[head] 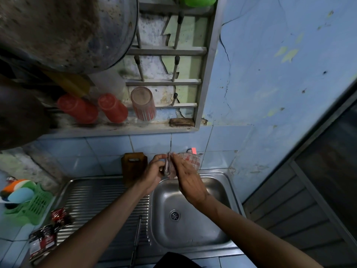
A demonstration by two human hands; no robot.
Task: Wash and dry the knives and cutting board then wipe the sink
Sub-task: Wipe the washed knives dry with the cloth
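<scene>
Head view: both hands fold a patterned cloth (190, 161) above the sink (193, 227).
Left hand (154, 172) and right hand (188, 176) each pinch the cloth, close together; the wooden cutting board (133, 167) leans against the tiled wall behind the draining board, beside the left hand.

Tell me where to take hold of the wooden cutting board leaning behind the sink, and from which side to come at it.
Grip the cutting board by its top edge, at the handle slot. It stands upright against the tiled wall with the slot uppermost, so come from above and in front. Its right edge is crowded by the left hand, which is busy with the cloth, so the left side is probably freer.
</scene>
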